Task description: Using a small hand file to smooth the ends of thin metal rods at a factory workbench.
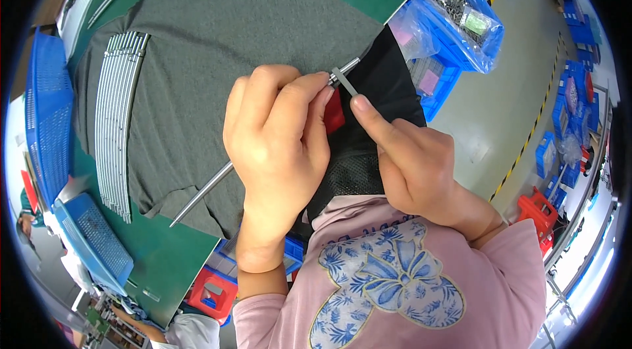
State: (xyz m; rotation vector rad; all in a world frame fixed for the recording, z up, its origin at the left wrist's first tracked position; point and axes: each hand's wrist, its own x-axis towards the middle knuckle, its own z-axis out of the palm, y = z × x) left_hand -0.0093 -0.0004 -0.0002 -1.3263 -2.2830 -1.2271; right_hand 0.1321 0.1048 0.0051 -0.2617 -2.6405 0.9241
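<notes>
Over grey cloth [191, 112], left hand [273, 128] grips a slim metal rod [203, 194]; right hand [416, 161], a flat strip [345, 82].

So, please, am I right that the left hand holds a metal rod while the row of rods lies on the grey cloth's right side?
Not quite: the head view shows the row of rods on the left side of the grey cloth. The left hand does hold a metal rod.

Your rod [201, 194] looks like smooth, shiny metal, as do the lined-up rods [117, 128]. Your flat grey strip [345, 82] appears matt. The grey cloth [197, 53] before you looks matt and soft, the blue basket [47, 119] smooth plastic.
</notes>
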